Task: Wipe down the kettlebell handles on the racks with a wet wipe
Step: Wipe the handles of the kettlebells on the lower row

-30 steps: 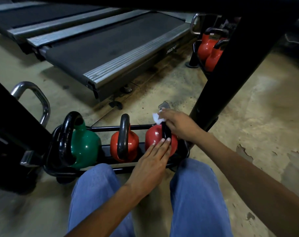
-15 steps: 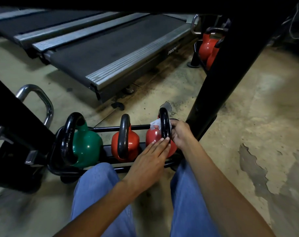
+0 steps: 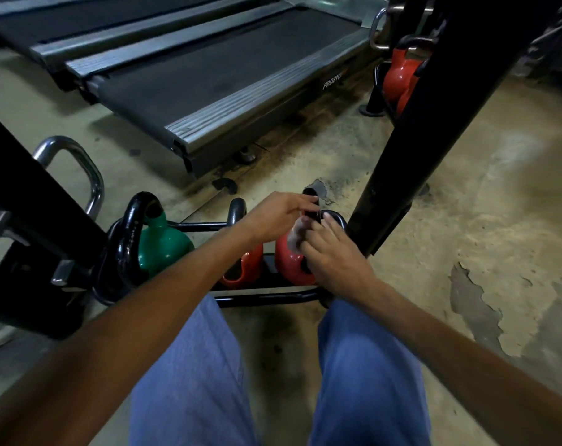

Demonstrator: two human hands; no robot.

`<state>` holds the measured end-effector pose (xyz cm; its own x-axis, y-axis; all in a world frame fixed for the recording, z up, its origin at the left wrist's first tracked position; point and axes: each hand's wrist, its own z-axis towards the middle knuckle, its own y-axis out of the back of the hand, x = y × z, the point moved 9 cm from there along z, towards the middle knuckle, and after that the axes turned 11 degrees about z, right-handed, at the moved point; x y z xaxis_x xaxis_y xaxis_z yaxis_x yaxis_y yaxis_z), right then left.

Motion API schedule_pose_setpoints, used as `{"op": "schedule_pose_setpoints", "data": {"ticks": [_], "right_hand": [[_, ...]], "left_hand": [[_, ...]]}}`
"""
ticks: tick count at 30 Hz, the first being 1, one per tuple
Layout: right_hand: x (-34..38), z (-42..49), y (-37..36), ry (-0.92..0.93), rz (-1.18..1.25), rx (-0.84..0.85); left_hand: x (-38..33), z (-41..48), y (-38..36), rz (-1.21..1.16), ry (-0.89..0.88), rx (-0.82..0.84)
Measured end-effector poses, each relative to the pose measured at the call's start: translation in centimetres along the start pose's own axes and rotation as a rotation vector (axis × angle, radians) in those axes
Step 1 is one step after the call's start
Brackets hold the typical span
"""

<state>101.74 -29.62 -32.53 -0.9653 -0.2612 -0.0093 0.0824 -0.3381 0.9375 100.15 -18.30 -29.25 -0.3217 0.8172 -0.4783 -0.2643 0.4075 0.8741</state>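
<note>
Three kettlebells sit in a low black rack [image 3: 267, 297] in front of my knees: a green one [image 3: 164, 246], a middle red one [image 3: 241, 268] and a right red one [image 3: 289, 265], all with black handles. My left hand [image 3: 273, 220] reaches across the middle bell and grips the top of the right bell's handle [image 3: 310, 193]. My right hand [image 3: 334, 255] holds a pale, blurred wet wipe [image 3: 295, 235] against the same handle lower down. My hands hide most of that handle.
A black slanted post [image 3: 418, 123] stands just right of the rack. Treadmills [image 3: 209, 75] lie ahead on the concrete floor. More red kettlebells [image 3: 398, 75] sit on a far rack. A chrome handle [image 3: 86, 169] and a black frame are at the left.
My left hand has left the front of the right red bell and moved up over its handle top. My right hand with the wipe has slid down the handle towards me.
</note>
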Motion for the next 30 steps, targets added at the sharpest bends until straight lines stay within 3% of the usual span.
{"op": "schedule_pose_setpoints", "data": {"ticks": [3, 6, 9, 14, 16, 22, 25, 27, 30], "right_hand": [[2.3, -1.2, -1.3, 0.282, -0.235, 0.315], [3.0, -0.3, -2.0, 0.308, -0.449, 0.525], [2.7, 1.0, -2.8, 0.223, -0.475, 0.590], [3.3, -1.9, -2.2, 0.376, -0.573, 0.613], [2.3, -1.2, -2.9, 0.341, -0.524, 0.621], [2.7, -0.6, -2.3, 0.358, -0.393, 0.476], [2.8, -2.4, 0.1, 0.394, -0.322, 0.285], [2.2, -2.9, 1.3, 0.278, -0.121, 0.116], [0.8, -3.9, 2.1, -0.061, 0.201, -0.106]], "left_hand": [[-0.4, 0.5, -0.1, 0.061, 0.002, 0.011], [-0.6, 0.4, -0.2, 0.094, 0.017, 0.006], [-0.8, 0.3, -0.3, 0.128, 0.015, 0.018], [-1.8, 0.4, -0.1, 0.227, -0.009, 0.030], [-1.9, 0.6, 0.2, 0.230, 0.003, 0.029], [-2.2, 0.4, 0.3, 0.232, 0.016, 0.077], [-2.5, 0.3, 0.6, 0.224, 0.005, 0.062], [-2.6, 0.2, 0.8, 0.205, 0.002, 0.061], [-2.6, 0.1, 0.9, 0.206, -0.005, 0.057]]}}
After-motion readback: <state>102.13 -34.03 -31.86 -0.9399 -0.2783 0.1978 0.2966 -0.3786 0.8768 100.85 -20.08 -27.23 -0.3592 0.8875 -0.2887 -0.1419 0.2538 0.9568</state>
